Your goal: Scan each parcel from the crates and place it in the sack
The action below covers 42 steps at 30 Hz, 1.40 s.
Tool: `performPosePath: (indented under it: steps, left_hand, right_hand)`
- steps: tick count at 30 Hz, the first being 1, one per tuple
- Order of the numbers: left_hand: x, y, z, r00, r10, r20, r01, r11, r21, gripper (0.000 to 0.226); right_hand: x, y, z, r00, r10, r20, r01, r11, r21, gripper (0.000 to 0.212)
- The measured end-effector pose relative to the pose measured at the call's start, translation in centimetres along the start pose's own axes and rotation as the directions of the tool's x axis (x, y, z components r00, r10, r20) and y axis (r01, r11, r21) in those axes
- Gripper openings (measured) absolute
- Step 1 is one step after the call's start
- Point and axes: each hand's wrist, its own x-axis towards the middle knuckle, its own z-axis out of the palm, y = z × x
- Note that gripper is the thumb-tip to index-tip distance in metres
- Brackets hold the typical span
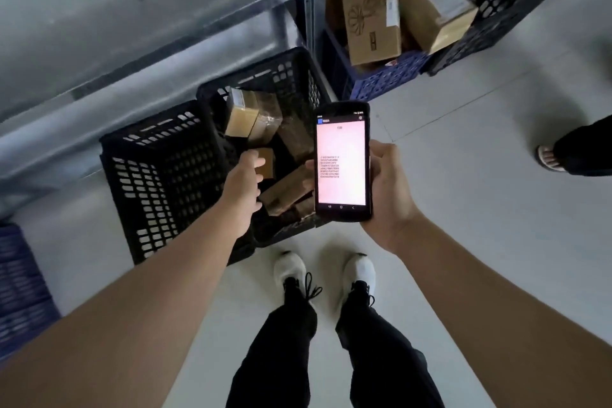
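A small brown parcel (267,166) lies among other boxes in the black crate (308,76) on the floor. It is just under the left hand (244,177), whose fingers are loose and hold nothing. The right hand (392,195) grips the scanner (341,162), screen up. It would be best to take the parcel by its edges and turn its label toward the scanner. No sack shows.
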Motion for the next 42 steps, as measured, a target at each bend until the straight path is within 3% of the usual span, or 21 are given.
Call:
performPosePath:
  steps: [4,7,11,14,17,19,21,23,27,33,37,42]
  left_hand:
    - [8.8,-3.5,3.0,0.999,-0.003,-0.041,0.005,0.998,0.059,0.051]
    - [15.0,-6.7,4.5,0.996,0.086,-0.021,-0.078,0.967,0.242,0.046]
    - [22.3,-11.2,5.6,0.985,0.166,0.056,-0.175,0.903,0.392,0.074]
    - [26.6,-14.2,6.0,0.965,0.246,0.093,-0.252,0.760,0.599,0.087]
    - [29.9,-16.5,6.1,0.943,0.295,0.156,-0.294,0.511,0.808,0.091]
    - [31.3,-17.6,5.9,0.929,0.325,0.177,-0.296,0.367,0.882,0.098]
    - [31.2,-17.8,5.9,0.902,0.391,0.181,-0.316,0.315,0.895,0.094]
    - [30.1,-17.5,5.9,0.888,0.437,0.146,-0.315,0.345,0.884,0.088]
    - [26.4,-15.3,4.9,0.861,0.509,-0.018,-0.323,0.572,0.754,0.085]
    - [19.1,-10.7,1.0,0.887,0.453,-0.088,-0.364,0.804,0.471,0.065]
    - [13.1,-8.3,-2.0,0.912,0.403,-0.078,-0.374,0.894,0.248,0.041]
    - [6.0,-5.6,-6.0,0.936,0.346,-0.061,-0.332,0.928,0.167,0.050]
  right_hand:
    - [7.0,3.1,-2.9,1.000,-0.009,-0.008,0.009,1.000,0.005,0.062]
    - [12.0,5.7,-4.9,0.999,0.017,-0.048,-0.018,1.000,-0.017,0.062]
    - [17.5,8.4,-7.3,0.999,0.045,-0.024,-0.046,0.999,-0.024,0.065]
    - [20.1,9.6,-8.1,0.999,0.042,-0.008,-0.042,0.999,-0.019,0.065]
    - [22.0,10.7,-8.9,0.999,0.034,-0.010,-0.034,0.997,-0.070,0.066]
    - [22.7,10.9,-9.3,0.999,0.034,-0.031,-0.036,0.996,-0.078,0.066]
    - [22.9,10.9,-9.6,0.998,0.046,-0.036,-0.049,0.995,-0.085,0.065]
    - [22.7,10.9,-9.6,0.998,0.039,-0.051,-0.043,0.996,-0.077,0.065]
    - [20.5,10.5,-8.6,0.999,0.041,-0.029,-0.041,0.999,0.006,0.066]
    - [14.6,9.6,-4.9,1.000,0.028,0.011,-0.028,1.000,-0.001,0.069]
    - [9.9,7.7,-1.6,0.999,0.014,0.031,-0.013,1.000,-0.011,0.067]
    - [3.4,5.0,2.7,0.999,-0.032,0.001,0.032,0.999,-0.022,0.062]
